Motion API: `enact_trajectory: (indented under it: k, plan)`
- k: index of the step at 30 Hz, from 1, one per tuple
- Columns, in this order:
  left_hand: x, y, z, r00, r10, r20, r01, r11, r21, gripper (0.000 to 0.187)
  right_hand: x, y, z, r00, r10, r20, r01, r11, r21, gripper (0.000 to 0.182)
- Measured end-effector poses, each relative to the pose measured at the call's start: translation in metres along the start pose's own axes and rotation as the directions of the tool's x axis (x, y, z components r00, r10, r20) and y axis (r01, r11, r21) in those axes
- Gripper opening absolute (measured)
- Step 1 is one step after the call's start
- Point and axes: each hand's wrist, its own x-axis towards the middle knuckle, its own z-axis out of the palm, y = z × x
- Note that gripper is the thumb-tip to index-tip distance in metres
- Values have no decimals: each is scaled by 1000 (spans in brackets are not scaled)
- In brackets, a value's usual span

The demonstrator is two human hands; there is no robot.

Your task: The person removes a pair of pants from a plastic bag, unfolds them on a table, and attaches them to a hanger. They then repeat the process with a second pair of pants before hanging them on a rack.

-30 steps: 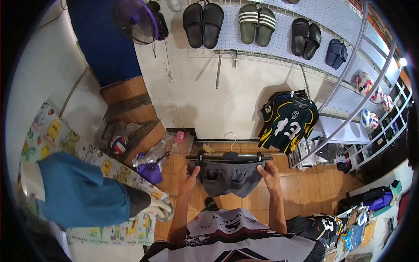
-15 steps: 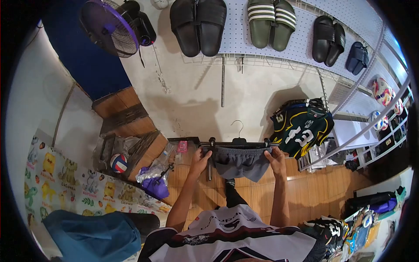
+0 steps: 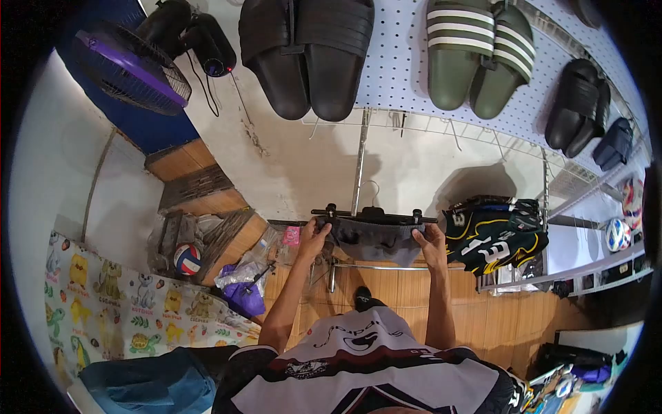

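Grey shorts (image 3: 379, 243) hang from the two clips of a black hanger (image 3: 373, 215) with a metal hook, held out in front of my body. At the left end of the waistband, my left hand (image 3: 314, 239) pinches the shorts beside one clip. My right hand (image 3: 432, 244) grips the right end of the waistband below the other clip. Behind the hanger stand a metal rail and the pale wall.
Black slides (image 3: 307, 58) and green striped slides (image 3: 476, 55) hang on a pegboard above. Dark jerseys (image 3: 493, 234) hang at the right. A purple fan (image 3: 127, 65) is at upper left, wooden steps (image 3: 200, 186) and a ball (image 3: 187, 259) at left.
The view has moved closer to the wall and slides. The hanger and shorts are now nearer the jerseys, and the shorts look foreshortened. Both hands keep their hold.
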Motion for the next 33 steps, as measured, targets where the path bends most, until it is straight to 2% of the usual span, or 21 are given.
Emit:
enact_trajectory:
  k: [3,4,7,8,13,15,17,18,20,22,24,25,26,27,28,29,30,31,32,33]
  plan:
    - [3,33,-1,999,-24,-42,28,993,114,29,20,3,10,999,27,32,-28,999,23,33]
    - [8,29,-4,999,-2,-38,4,998,58,27,26,8,11,998,53,29,-53,999,2,31]
    - [20,22,-16,994,-58,-97,68,991,111,28,41,20,18,994,71,80,-74,997,29,29]
    - [22,22,-17,995,-32,-91,37,998,58,30,44,24,23,995,62,84,-66,997,41,29]
    - [35,3,-28,985,-101,-139,98,995,-25,33,45,34,37,989,121,83,-125,991,49,34]
    - [38,-4,-28,986,-65,-155,63,998,-21,37,42,45,32,982,178,56,-178,984,-9,37]
    - [41,-12,-26,983,42,-181,-40,999,15,43,40,58,31,989,129,74,-132,990,42,41]
    - [39,-16,-26,982,43,-186,-39,999,29,44,37,64,31,991,104,79,-109,992,68,43]
    - [37,-24,-31,980,55,-190,-45,997,59,47,25,87,24,992,121,-45,-124,990,-70,47]
    - [21,-46,-34,960,13,-279,21,993,120,48,7,125,9,988,75,-135,-104,969,-223,50]
    - [-6,-98,-47,945,-50,-323,111,979,173,48,-26,179,-23,974,181,-137,-221,898,-380,49]
    - [-24,-139,-62,942,-94,-322,164,966,199,47,-52,237,-49,933,301,-198,-354,864,-357,47]
    - [-50,-196,-81,929,-205,-308,284,929,238,45,-87,282,-72,874,414,-255,-481,815,-324,46]
    - [-83,-235,-94,903,-313,-295,395,875,281,43,-126,291,-82,726,592,-350,-676,708,-205,38]
    - [-133,-215,-88,810,-469,-352,561,795,232,42,-180,322,-99,635,672,-382,-730,684,-10,27]
    - [-167,-272,-122,889,-444,-111,338,475,813,41,-223,310,-98,422,791,-444,-872,488,40,21]
    - [-215,-289,-139,890,-451,-64,277,424,862,43,-276,316,-105,329,843,-426,-881,436,184,17]
    - [-270,-265,-159,646,-763,19,708,608,361,35,-330,328,-115,239,889,-392,-867,377,325,16]
    - [-314,-263,-175,515,-856,36,827,507,243,33,-376,325,-114,258,903,-343,-841,385,380,15]
    - [-341,-261,-186,473,-880,46,854,470,221,32,-420,319,-112,276,915,-293,-814,385,435,16]
